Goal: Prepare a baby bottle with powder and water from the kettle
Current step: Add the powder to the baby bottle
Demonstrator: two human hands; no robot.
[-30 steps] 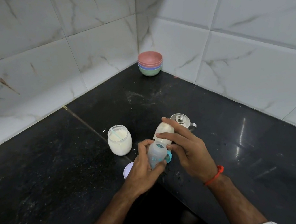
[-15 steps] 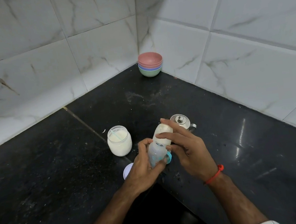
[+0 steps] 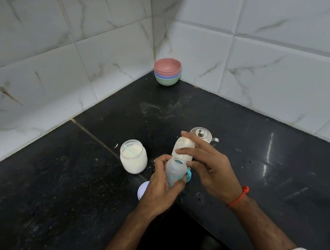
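We find no text, brand, number or sign that we can read. The baby bottle (image 3: 176, 169) carries teal printed markings on its clear side, but they are too small and blurred for us to make out.

dim, soft light | glare on countertop (image 3: 268, 152) | wide-angle edge bowing
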